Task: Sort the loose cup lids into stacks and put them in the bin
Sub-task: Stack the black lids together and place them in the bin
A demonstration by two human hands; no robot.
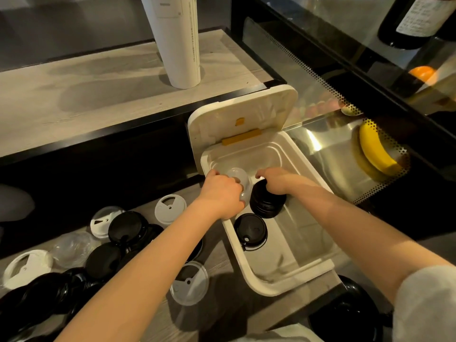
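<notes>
A white bin [288,275] with its hinged lid [244,114] open stands on the wooden counter. Inside it, my left hand [220,191] grips a stack of clear lids [240,178] at the far left. My right hand [276,180] holds a stack of black lids [267,202] beside it. A single black lid [250,232] lies on the bin floor nearer me. Loose lids cover the counter to the left: black ones [128,228], white ones [170,209] and clear ones [190,282].
A tall sleeve of white cups [177,40] stands on the raised shelf behind. To the right is a glass display case [345,149] with a banana [375,149] inside. A black bowl-like object [350,314] sits at the lower right.
</notes>
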